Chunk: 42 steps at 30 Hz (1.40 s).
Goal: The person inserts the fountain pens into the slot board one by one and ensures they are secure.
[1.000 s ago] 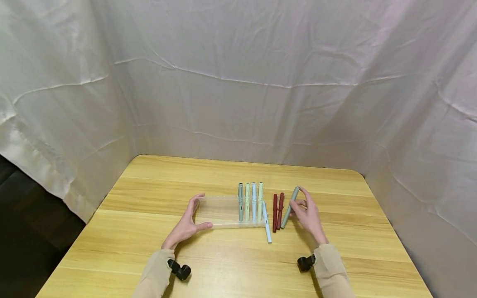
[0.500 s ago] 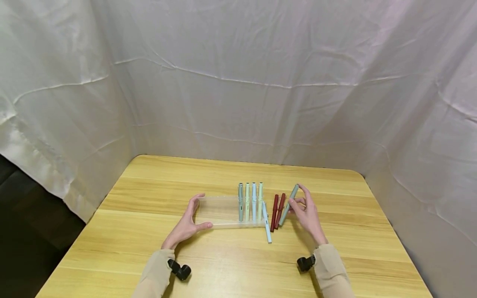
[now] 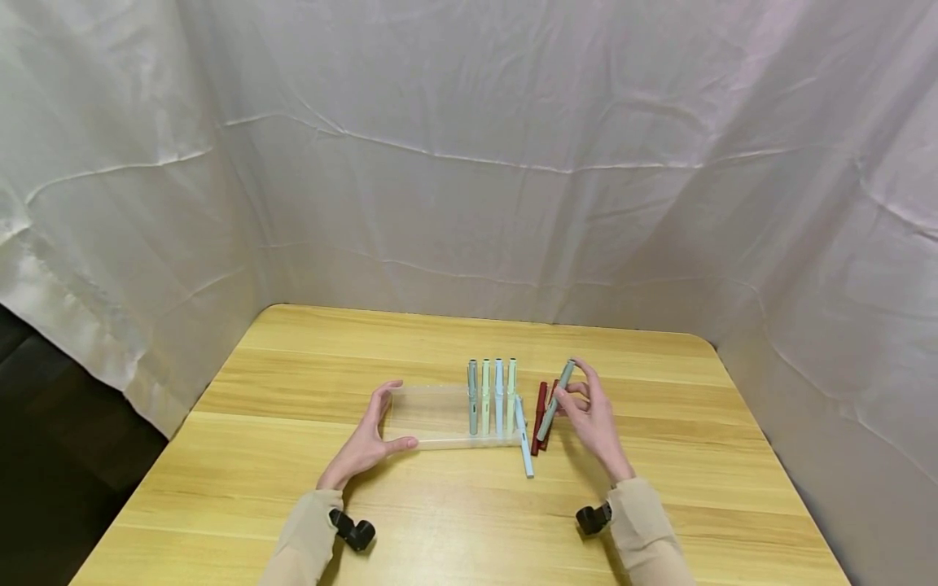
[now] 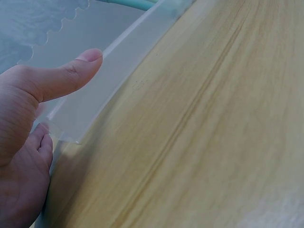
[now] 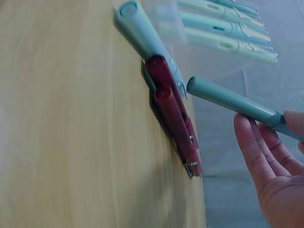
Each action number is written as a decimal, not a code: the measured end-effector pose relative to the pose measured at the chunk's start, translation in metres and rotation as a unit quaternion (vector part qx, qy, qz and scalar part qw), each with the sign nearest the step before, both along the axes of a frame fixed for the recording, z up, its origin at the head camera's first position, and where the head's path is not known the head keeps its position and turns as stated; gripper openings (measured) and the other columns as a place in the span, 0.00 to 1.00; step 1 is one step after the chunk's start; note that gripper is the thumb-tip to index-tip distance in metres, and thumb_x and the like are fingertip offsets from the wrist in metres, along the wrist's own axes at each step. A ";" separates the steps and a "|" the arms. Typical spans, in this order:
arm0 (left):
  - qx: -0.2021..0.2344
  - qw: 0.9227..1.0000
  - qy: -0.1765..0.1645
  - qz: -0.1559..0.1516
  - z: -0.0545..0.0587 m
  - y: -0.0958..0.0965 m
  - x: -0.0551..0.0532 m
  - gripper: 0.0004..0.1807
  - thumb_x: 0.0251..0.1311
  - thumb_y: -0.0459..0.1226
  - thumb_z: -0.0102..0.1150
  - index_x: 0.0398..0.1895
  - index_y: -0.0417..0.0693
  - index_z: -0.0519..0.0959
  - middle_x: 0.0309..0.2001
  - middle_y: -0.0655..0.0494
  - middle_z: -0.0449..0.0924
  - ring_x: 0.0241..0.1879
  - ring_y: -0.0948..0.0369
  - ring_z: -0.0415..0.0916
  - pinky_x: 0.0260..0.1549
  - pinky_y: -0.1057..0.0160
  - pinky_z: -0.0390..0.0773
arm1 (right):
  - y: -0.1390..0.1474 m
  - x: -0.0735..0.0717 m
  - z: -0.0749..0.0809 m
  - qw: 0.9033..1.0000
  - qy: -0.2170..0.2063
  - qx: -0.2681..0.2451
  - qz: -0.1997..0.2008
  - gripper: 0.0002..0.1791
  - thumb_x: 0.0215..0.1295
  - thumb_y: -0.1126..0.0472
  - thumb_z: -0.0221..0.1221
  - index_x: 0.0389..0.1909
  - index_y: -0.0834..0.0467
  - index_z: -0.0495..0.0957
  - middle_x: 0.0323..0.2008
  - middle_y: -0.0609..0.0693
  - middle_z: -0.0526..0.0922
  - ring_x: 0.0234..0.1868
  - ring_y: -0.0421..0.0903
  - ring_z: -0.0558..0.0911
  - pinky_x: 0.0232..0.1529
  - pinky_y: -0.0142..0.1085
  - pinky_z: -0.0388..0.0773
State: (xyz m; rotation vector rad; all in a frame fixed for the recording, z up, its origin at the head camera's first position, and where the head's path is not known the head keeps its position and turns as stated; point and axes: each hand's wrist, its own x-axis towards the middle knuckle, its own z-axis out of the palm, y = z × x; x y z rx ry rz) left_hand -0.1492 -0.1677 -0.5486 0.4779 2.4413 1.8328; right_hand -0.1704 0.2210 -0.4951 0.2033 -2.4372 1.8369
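My left hand (image 3: 370, 439) grips the left end of a clear plastic pen tray (image 3: 428, 413), thumb along the near wall and fingers at the far side. In the left wrist view, the thumb (image 4: 71, 78) lies over the tray's edge, and a scalloped strip shows inside. Between thumb and fingers, my right hand (image 3: 597, 423) pinches a grey-green pen (image 5: 228, 99), raised and slanted over two dark red pens (image 5: 166, 102). Those red pens lie side by side on the table, partly covered by it in the head view. A light blue pen (image 3: 525, 443) rests at the tray's right end.
Several capped pens in grey-green (image 3: 473, 399), pale green and light blue (image 3: 500, 399) stand in a row at the tray's right part. The wooden table (image 3: 469, 521) ends at a pale curtain (image 3: 469, 203) behind and at the sides.
My right hand has moved left with the grey-green pen, from beside the red pens to above them. The red pens have shifted slightly and tilted. My left hand and the tray stay put.
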 end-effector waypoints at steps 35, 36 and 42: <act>0.010 1.000 0.002 -0.005 -0.003 -0.001 -0.002 0.55 0.52 0.36 0.76 0.78 0.54 0.49 0.81 0.42 0.44 0.81 0.38 0.33 0.79 0.35 0.37 | -0.056 -0.004 0.016 0.999 0.040 -0.018 0.025 0.35 0.71 0.66 0.58 0.75 0.48 0.57 0.43 0.69 0.82 0.35 0.65 0.87 0.42 0.57 0.88; 0.010 1.000 0.001 -0.004 -0.003 -0.001 -0.002 0.56 0.52 0.36 0.76 0.78 0.54 0.49 0.81 0.42 0.44 0.81 0.39 0.33 0.79 0.35 0.37 | -0.057 -0.004 0.016 0.999 0.040 -0.020 0.026 0.35 0.71 0.66 0.59 0.75 0.48 0.57 0.43 0.69 0.82 0.35 0.65 0.87 0.42 0.57 0.87; 0.009 1.000 0.001 -0.002 -0.003 -0.001 -0.002 0.56 0.52 0.36 0.76 0.78 0.54 0.49 0.81 0.42 0.43 0.81 0.38 0.34 0.79 0.34 0.37 | -0.065 -0.003 0.018 0.998 0.047 -0.023 0.029 0.36 0.70 0.68 0.59 0.74 0.50 0.57 0.42 0.69 0.83 0.34 0.65 0.88 0.42 0.56 0.88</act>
